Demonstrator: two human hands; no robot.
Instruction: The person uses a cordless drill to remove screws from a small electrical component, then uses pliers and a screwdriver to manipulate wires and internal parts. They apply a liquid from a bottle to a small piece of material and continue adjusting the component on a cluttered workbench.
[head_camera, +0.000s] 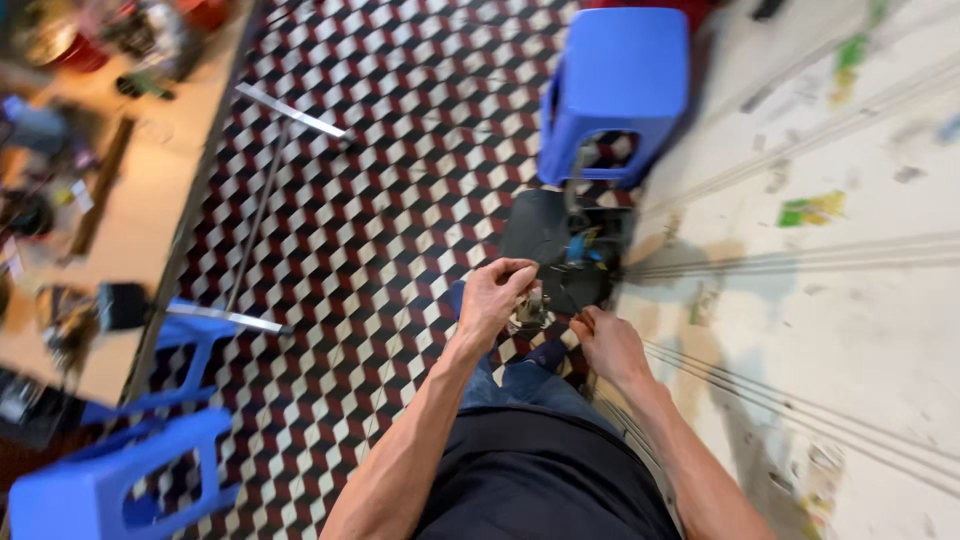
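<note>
My left hand (495, 292) is curled with its fingers closed on a small metal part (529, 308) held between the two hands. My right hand (608, 343) sits just to the right of that part, fingertips pinched at its edge. Both hands hover above a dark device with blue wires (575, 255) that lies on the floor, just past my knees. The view is blurred by motion, so the part's exact shape is unclear.
A blue plastic stool (615, 90) stands behind the dark device. Another blue stool (110, 475) is at lower left, under a cluttered workbench (130, 215). The floor has a red, black and white cube pattern (380, 200). A pale scuffed surface with grooves (830, 260) runs along the right.
</note>
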